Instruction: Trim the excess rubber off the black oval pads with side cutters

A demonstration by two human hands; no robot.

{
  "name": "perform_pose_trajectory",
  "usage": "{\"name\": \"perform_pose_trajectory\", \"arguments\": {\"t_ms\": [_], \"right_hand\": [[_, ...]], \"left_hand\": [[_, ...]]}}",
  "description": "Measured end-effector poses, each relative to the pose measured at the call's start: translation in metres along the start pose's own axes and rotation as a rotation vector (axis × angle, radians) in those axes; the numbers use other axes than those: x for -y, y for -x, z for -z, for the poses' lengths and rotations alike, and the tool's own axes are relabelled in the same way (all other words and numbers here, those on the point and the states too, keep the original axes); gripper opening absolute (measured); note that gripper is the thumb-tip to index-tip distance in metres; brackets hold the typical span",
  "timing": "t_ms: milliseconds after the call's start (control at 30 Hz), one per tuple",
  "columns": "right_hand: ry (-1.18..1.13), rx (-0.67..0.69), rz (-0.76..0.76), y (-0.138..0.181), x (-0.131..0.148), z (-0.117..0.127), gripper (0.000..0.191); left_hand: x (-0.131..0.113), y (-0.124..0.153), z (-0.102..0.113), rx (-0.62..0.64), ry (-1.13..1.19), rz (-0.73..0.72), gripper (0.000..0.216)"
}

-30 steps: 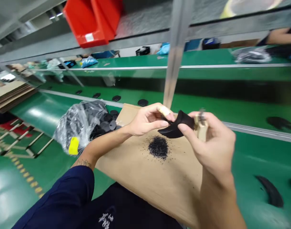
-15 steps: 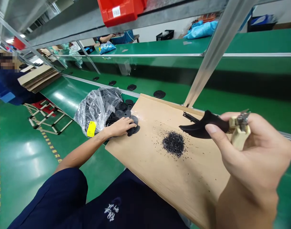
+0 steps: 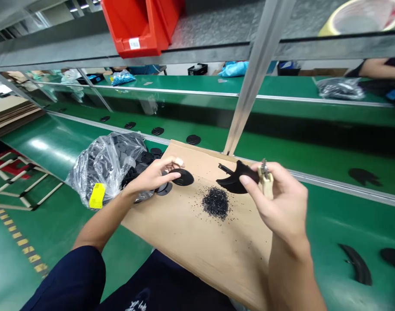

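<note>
My left hand [image 3: 160, 175] pinches a black round disc [image 3: 182, 177] by its edge, above the cardboard. In my right hand [image 3: 276, 201] is a black curved plastic part [image 3: 234, 178], its pointed end and a thin prong facing left. The same hand also keeps hold of small cream-handled nippers [image 3: 266, 179], their metal jaws upward. Below and between the hands lies a heap of tiny black bits [image 3: 216, 202] on the cardboard sheet [image 3: 184, 233]. A clear plastic bag [image 3: 102, 164] of black discs, with a yellow label, spills open beside my left forearm.
Several dark disc stacks [image 3: 157, 131] sit along the green belt behind. A red bin [image 3: 142, 30] and a tape roll [image 3: 362, 17] rest on the shelf above. A metal post [image 3: 245, 95] rises behind the cardboard. Black curved piece [image 3: 357, 264] lies at right.
My left hand has lifted a disc from the pile by the bag and moved right with it. My right hand still holds the curved part and nippers. The view has turned right.
</note>
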State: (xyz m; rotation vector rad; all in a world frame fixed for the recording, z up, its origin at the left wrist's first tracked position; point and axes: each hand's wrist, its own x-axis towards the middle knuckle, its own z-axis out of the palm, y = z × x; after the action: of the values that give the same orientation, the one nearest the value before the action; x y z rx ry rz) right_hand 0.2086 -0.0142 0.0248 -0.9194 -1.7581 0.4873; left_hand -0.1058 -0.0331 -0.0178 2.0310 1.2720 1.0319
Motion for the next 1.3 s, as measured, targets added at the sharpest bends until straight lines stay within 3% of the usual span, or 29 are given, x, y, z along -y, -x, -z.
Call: {"name": "perform_pose_trajectory", "arguments": {"t_ms": [133,267,433,667,1300], "right_hand": [[-0.006,-0.013,-0.030,-0.001,0.000,0.000,0.006],[-0.033,-0.066,-0.089,0.000,0.001,0.000,0.011],[-0.093,-0.136,-0.146,0.003,0.001,0.001,0.014],[-0.072,-0.174,-0.189,0.005,-0.002,-0.003,0.013],[-0.065,-0.218,-0.162,0.005,-0.005,-0.012,0.010]], "left_hand": [[-0.028,-0.036,-0.047,-0.395,0.381,-0.132,0.033],[-0.057,-0.068,-0.088,-0.570,0.477,-0.220,0.030],[-0.071,-0.076,-0.118,-0.609,0.350,-0.320,0.019],[-0.064,-0.073,-0.116,-0.609,0.084,-0.383,0.024],[-0.062,-0.077,-0.123,-0.543,0.210,-0.314,0.026]]}}
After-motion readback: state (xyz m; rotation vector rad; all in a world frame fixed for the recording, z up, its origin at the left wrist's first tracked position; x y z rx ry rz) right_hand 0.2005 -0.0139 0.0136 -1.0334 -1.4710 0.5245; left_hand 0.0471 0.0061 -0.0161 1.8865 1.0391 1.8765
